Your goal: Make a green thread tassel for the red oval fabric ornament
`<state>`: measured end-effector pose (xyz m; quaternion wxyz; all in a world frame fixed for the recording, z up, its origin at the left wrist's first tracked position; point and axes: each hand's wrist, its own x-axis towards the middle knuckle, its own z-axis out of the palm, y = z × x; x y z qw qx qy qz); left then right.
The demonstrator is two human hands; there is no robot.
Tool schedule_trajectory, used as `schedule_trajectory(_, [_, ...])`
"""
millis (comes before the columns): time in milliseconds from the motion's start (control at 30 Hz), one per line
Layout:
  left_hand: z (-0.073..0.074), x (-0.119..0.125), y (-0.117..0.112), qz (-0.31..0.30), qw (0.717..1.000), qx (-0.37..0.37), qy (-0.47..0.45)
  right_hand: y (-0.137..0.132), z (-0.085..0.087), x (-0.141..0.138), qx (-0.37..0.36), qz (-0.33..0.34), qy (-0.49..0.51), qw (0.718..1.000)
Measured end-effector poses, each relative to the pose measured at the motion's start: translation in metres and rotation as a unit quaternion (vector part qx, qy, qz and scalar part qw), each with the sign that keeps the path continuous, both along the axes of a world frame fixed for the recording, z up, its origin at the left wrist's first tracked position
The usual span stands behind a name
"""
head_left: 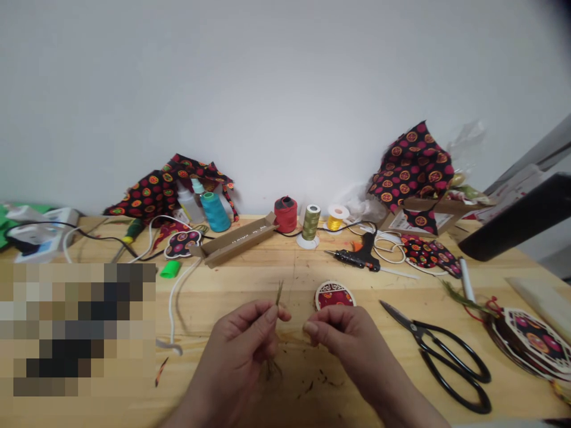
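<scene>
Head view: the left hand (247, 342) pinches a thin bundle of dry fibres (277, 300) between thumb and fingertips, its long axis upright, tips toward the bench's far edge, frayed end hanging toward the near edge. The right hand (341, 336), fingers curled shut on nothing I can see, sits just beside it, below a small oval ornament (334, 294).

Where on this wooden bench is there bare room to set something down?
Bare wood lies between the long cardboard tray and the left hand, and between the black hot-glue gun and the black-handled scissors. The back edge is crowded with thread spools such as the teal spool, and with patterned fabric.
</scene>
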<state>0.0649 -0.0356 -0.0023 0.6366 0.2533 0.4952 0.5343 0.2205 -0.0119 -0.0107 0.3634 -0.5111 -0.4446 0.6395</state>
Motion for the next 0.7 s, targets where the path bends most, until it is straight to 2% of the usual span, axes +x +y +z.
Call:
schedule_trajectory(167, [-0.006,0.001,-0.001,-0.004,0.999,0.017,0.04,-0.006,-0.004,-0.009,-0.072,-0.006,0.124,0.99])
schedule_trajectory(267, [-0.008,0.001,-0.002,-0.022,0.998,0.019,0.06,-0.004,-0.008,-0.014,-0.091,-0.048,0.171,0.98])
schedule_trajectory(367, [-0.01,0.001,-0.004,-0.028,0.996,0.02,0.086,0.0,-0.01,-0.016,-0.083,-0.09,0.169,0.978])
schedule_trajectory(467, [-0.009,0.001,-0.005,-0.035,0.994,0.014,0.101,0.002,-0.01,-0.013,-0.06,-0.1,0.138,0.984])
schedule_trajectory(533, [-0.008,0.0,-0.004,-0.028,0.995,0.003,0.1,0.002,-0.01,-0.01,0.003,-0.089,0.081,0.993])
schedule_trajectory(600, [-0.006,0.0,-0.002,-0.009,0.995,-0.008,0.095,0.0,-0.009,-0.007,0.129,-0.071,-0.005,0.989])
schedule_trajectory(633, [-0.004,-0.001,-0.001,0.004,0.996,-0.012,0.089,-0.001,-0.008,-0.005,0.208,-0.055,-0.051,0.975])
schedule_trajectory(700, [-0.003,-0.001,0.001,0.017,0.997,-0.022,0.072,-0.004,-0.006,-0.003,0.367,0.005,-0.128,0.922])
